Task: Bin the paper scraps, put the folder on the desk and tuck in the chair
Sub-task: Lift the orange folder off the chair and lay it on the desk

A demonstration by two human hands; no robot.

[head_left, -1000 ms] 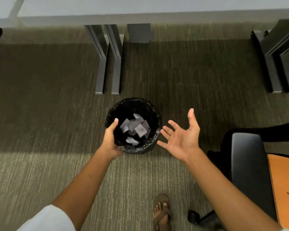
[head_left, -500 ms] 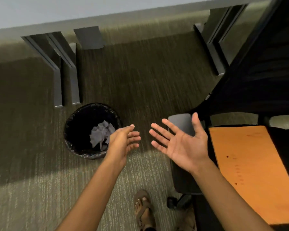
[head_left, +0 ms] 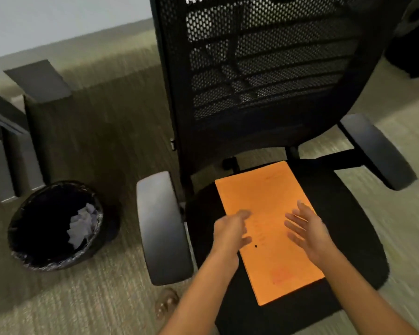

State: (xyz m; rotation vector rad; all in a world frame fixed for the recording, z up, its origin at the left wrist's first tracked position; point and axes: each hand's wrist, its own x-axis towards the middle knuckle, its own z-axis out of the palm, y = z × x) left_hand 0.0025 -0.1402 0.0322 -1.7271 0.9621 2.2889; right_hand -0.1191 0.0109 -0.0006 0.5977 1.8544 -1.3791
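Observation:
An orange folder lies flat on the black seat of a mesh-backed office chair in front of me. Both my hands hover over the folder's near half. My left hand is over its left edge with fingers loosely curled and holds nothing. My right hand is over its right side, fingers spread, also holding nothing. A black lined bin stands on the carpet at the left, with white paper scraps inside it.
The chair's left armrest stands between the bin and the seat; its right armrest is at the far right. Dark desk legs rise at the far left. My sandalled foot is on the carpet below the armrest.
My view has swung right from the bin to the chair. My left hand left the bin's rim, and both hands moved over the orange folder on the seat.

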